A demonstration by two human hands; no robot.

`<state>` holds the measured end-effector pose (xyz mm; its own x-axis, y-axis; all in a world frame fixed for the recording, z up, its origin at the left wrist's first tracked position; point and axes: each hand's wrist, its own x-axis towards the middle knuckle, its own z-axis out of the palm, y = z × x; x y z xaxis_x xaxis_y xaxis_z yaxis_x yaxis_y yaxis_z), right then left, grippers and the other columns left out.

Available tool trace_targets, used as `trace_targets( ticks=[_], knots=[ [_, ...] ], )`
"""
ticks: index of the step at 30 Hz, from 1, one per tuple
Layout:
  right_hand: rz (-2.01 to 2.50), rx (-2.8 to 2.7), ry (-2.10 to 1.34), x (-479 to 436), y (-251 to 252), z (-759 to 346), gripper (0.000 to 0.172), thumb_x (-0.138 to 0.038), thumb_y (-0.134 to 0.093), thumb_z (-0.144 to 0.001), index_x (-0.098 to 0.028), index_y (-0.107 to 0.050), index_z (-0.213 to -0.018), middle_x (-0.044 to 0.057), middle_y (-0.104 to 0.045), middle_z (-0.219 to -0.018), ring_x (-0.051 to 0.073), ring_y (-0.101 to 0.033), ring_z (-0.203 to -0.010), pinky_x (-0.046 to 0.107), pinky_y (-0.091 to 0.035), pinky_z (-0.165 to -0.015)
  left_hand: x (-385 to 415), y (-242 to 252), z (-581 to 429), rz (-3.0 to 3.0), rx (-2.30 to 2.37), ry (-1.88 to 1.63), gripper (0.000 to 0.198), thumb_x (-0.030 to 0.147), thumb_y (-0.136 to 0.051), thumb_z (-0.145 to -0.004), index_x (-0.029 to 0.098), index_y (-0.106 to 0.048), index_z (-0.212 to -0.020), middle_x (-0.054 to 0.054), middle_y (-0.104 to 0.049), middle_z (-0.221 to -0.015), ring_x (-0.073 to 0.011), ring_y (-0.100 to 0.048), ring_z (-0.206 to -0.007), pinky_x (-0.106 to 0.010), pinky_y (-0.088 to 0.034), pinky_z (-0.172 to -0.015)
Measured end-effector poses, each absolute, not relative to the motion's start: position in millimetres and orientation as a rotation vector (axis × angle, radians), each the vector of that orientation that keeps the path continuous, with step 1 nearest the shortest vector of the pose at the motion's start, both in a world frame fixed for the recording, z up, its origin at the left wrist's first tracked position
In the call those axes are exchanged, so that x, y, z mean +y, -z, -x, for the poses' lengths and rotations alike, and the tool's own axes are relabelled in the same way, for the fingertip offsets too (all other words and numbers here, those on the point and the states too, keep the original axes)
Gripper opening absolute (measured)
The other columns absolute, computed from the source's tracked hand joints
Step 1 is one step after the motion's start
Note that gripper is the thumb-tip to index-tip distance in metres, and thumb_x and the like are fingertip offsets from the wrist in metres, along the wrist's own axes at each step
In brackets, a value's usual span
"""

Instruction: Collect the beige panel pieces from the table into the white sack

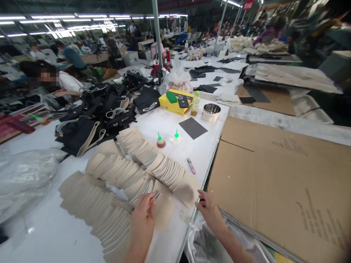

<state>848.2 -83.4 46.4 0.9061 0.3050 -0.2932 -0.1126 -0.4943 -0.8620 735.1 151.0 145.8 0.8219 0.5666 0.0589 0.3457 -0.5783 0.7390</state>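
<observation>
Three rows of flat beige pieces with rounded ends (95,208) are fanned out on one white tabletop (167,126), overlapping way too much to count per row. The person's left hand (144,212) is at the near end of the middle row, fingers bent over the pieces, and honestly can't tell if it's pinching one. The right hand (207,208) is at the table edge, just beside the near end of the right-hand row, thumb and fingers loosely apart with a gap between them.

Past the rows there are two small squeeze bottles with green tips (160,142), one pair of pink-handled snips (191,166), one dark grey rectangular sheet (193,128) and one round silvery metal bowl (211,112). One yellow cardboard box (174,107) has two things on top: a green block-like object (171,97) and a black phone (183,102). One clear bottle with a green cap (195,104) stands right beside it
</observation>
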Motion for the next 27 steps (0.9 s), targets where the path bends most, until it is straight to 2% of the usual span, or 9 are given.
trace_targets(
  ticks=[4,8,12,14,17,20,27],
  knots=[
    [1.974,-0.243,-0.644,-76,-61,-818,0.040,-0.045,-0.047,-0.082,-0.021,-0.055,-0.113,0.007,-0.064,-0.097,0.021,-0.063,-0.077,0.037,-0.051,-0.074,185,-132,-671,-2.285,0.900,-0.393,0.034,0.045,-0.046,-0.086,0.021,-0.065,-0.101,-0.009,-0.067,-0.104,-0.0268,-0.063,-0.098,-0.048,-0.052,-0.089],
    [1.927,-0.389,-0.789,-59,-71,-777,0.036,-0.041,-0.047,-0.085,-0.022,-0.055,-0.115,0.006,-0.064,-0.099,0.020,-0.063,-0.074,0.035,-0.051,-0.071,206,-116,-605,-2.361,1.058,-0.394,0.036,0.046,-0.045,-0.085,0.021,-0.066,-0.101,-0.009,-0.067,-0.104,-0.0281,-0.062,-0.100,-0.049,-0.052,-0.088],
    [1.954,-0.714,-0.712,-35,-87,-768,0.036,-0.033,-0.042,-0.091,-0.023,-0.049,-0.126,0.008,-0.058,-0.117,0.023,-0.059,-0.100,0.039,-0.048,-0.086,205,-104,-561,-2.426,1.059,-0.371,0.033,0.037,-0.043,-0.089,0.020,-0.064,-0.107,-0.010,-0.065,-0.106,-0.0264,-0.060,-0.103,-0.048,-0.052,-0.091],
    [1.965,-0.873,-0.666,-22,-98,-776,0.037,-0.029,-0.039,-0.093,-0.024,-0.046,-0.129,0.008,-0.055,-0.120,0.023,-0.056,-0.106,0.040,-0.045,-0.091,202,-98,-546,-2.444,1.076,-0.334,0.032,0.032,-0.043,-0.089,0.019,-0.061,-0.112,-0.010,-0.064,-0.109,-0.0257,-0.059,-0.104,-0.047,-0.052,-0.092],
    [1.962,-0.994,-0.737,-3,-112,-783,0.034,-0.028,-0.037,-0.094,-0.024,-0.045,-0.127,0.008,-0.058,-0.115,0.023,-0.058,-0.099,0.039,-0.046,-0.087,198,-92,-534,-2.516,1.095,-0.299,0.035,0.024,-0.048,-0.088,0.018,-0.055,-0.122,-0.010,-0.059,-0.117,-0.0259,-0.054,-0.110,-0.047,-0.050,-0.094],
    [1.942,-1.058,-0.864,11,-118,-773,0.032,-0.027,-0.039,-0.092,-0.023,-0.048,-0.122,0.007,-0.060,-0.111,0.022,-0.059,-0.093,0.039,-0.046,-0.085,197,-87,-532,-2.623,1.062,-0.239,0.047,0.014,-0.054,-0.082,0.018,-0.049,-0.129,-0.010,-0.054,-0.125,-0.0271,-0.048,-0.117,-0.047,-0.047,-0.098],
    [1.904,-1.096,-1.037,33,-111,-721,0.034,-0.021,-0.042,-0.086,-0.021,-0.049,-0.120,0.007,-0.059,-0.111,0.020,-0.059,-0.091,0.036,-0.046,-0.084,192,-81,-545,-2.692,1.076,-0.134,0.062,0.006,-0.063,-0.075,0.020,-0.044,-0.132,-0.010,-0.046,-0.132,-0.0304,-0.040,-0.122,-0.047,-0.042,-0.100]
  ],
)
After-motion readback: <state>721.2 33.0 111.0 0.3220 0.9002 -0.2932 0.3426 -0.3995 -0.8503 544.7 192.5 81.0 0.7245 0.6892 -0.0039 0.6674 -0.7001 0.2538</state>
